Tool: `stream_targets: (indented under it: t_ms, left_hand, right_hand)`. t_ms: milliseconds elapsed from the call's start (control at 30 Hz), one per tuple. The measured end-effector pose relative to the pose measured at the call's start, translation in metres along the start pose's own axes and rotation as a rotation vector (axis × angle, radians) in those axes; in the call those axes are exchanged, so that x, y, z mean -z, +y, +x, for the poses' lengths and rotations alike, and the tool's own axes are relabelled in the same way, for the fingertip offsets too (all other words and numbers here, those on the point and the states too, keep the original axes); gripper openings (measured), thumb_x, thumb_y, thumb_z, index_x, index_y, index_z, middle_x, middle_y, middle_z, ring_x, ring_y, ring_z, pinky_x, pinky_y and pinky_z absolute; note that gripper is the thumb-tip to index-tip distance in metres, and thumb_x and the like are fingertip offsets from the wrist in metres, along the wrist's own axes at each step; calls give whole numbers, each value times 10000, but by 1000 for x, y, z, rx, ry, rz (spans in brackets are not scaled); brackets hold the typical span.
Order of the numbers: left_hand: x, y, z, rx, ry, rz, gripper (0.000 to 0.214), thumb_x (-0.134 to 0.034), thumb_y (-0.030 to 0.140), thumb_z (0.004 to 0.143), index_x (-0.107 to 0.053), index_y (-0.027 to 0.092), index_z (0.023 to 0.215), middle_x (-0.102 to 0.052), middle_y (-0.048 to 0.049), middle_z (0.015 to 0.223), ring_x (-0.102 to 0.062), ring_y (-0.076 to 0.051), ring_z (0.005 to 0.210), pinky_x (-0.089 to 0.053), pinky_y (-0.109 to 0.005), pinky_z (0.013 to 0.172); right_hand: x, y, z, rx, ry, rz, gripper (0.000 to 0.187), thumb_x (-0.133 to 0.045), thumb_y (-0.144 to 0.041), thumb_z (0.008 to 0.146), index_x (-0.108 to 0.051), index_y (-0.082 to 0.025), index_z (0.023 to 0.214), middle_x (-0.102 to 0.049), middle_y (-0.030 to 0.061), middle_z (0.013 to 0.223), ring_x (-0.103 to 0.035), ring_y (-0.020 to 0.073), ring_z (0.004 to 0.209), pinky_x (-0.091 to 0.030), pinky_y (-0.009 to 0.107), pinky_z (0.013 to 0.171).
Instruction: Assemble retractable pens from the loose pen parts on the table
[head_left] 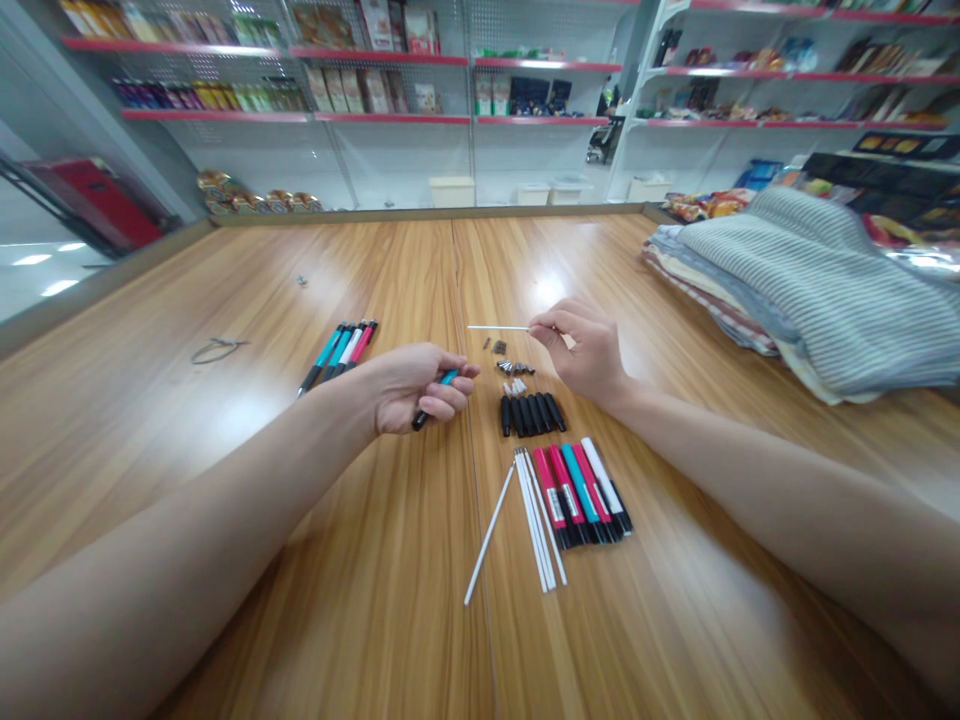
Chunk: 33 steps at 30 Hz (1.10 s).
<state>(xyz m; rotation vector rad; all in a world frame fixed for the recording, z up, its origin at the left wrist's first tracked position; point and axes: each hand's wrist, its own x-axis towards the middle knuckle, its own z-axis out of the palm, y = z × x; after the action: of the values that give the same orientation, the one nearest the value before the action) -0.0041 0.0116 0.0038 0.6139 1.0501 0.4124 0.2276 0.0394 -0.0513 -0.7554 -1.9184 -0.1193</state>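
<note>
My left hand point(427, 390) is closed around a blue pen barrel point(448, 377) with a black end. Between thumb and fingers, my right hand point(581, 345) pinches a thin white pen refill point(497, 327), which points left above the table. Just below it lie small springs point(499, 347), metal pen tips point(514, 368) and small white plastic pieces point(514, 387). A row of black pen grips point(532, 414) comes nearer to me. Closest are several white refills point(534, 520) and a row of red, blue and white pen barrels point(581, 490).
Whole pens point(341, 348) lie together beyond my left forearm. A grey loop of cord point(217, 350) and a small bit point(301, 281) rest farther left. Folded cloths point(817, 280) are piled on the right. Stocked shelves point(390, 60) stand behind the wooden table point(360, 560).
</note>
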Motion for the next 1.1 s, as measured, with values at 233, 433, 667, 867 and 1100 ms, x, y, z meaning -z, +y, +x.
stream_targets:
  t_ms: [233,433,667,867,1100]
  left_hand:
    - [0,1,0,62,-101,-264,171,-302,180,976,-407,166,841,-302,53,585,-283,-35,327,-221,-99,239]
    - [4,2,2,58,-122,-327,154,-306,160,954,-398,159,831,-344,34,608,-326,-43,352,-269,-111,257]
    - [4,0,3,-83,-2,-128,119,-379,131,912,-473,142,840,-382,22,606,-283,-34,347,-199,-112,264]
    - [1,-5,0,-316,-118,47,164,-536,196,860,-602,116,987,-415,18,630,-270,-23,369,-194,-121,291]
    - [3,-4,4,-312,-214,-48,246,-512,237,836,-630,93,996,-372,28,585,-239,-42,368,-174,-138,277]
  right_hand:
    - [1,1,-1,-11,-16,-1,177,-563,-279,917,-678,-166,842,-632,50,779,-553,159,771,-438,319,751]
    - [0,1,0,10,-8,0,171,-568,-276,912,-675,-168,835,-632,45,772,-556,154,763,-437,313,736]
    - [-1,0,0,25,0,5,148,-580,-258,903,-675,-171,832,-640,44,779,-562,155,770,-444,315,739]
    - [0,0,0,5,25,9,161,-569,-279,910,-675,-174,851,-638,45,783,-562,157,772,-445,319,745]
    - [1,-2,-1,-17,37,16,182,-553,-297,919,-679,-178,862,-637,50,792,-562,160,775,-447,323,743]
